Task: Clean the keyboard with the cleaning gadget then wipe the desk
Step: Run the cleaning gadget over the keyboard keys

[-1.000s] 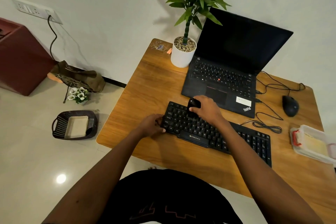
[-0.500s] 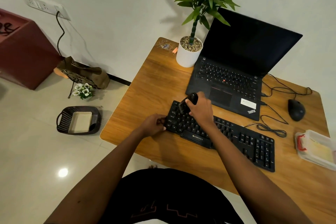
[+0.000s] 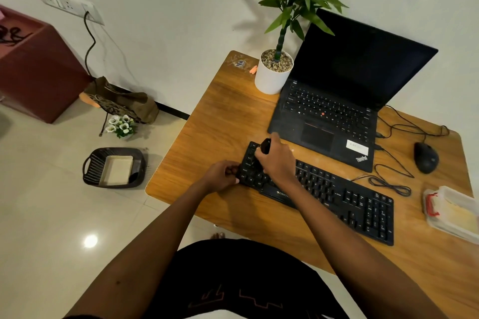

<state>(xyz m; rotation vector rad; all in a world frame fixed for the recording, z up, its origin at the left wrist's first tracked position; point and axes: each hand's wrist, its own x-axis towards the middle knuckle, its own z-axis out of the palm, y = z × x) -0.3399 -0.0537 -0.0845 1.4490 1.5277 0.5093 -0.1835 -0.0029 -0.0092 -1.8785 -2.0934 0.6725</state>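
A black keyboard (image 3: 344, 197) lies slanted across the wooden desk (image 3: 225, 116), in front of an open black laptop (image 3: 337, 111). My right hand (image 3: 278, 160) is closed around a small black cleaning gadget (image 3: 265, 145), whose top sticks out above my fingers, and it rests over the keyboard's left keys. My left hand (image 3: 223, 175) grips the keyboard's left end, fingers curled over its edge. The gadget's working tip is hidden under my right hand.
A white pot with a green plant (image 3: 273, 74) stands at the desk's back left. A black mouse (image 3: 425, 156) and looped cables (image 3: 388, 181) lie on the right, with a clear plastic box (image 3: 453, 212) at the right edge. A dark basket (image 3: 112, 167) sits on the floor.
My right hand has slid the gadget leftward along the keyboard, from near its middle to the left keys. My left hand has stayed on the keyboard's left end. The camera has shifted slightly.
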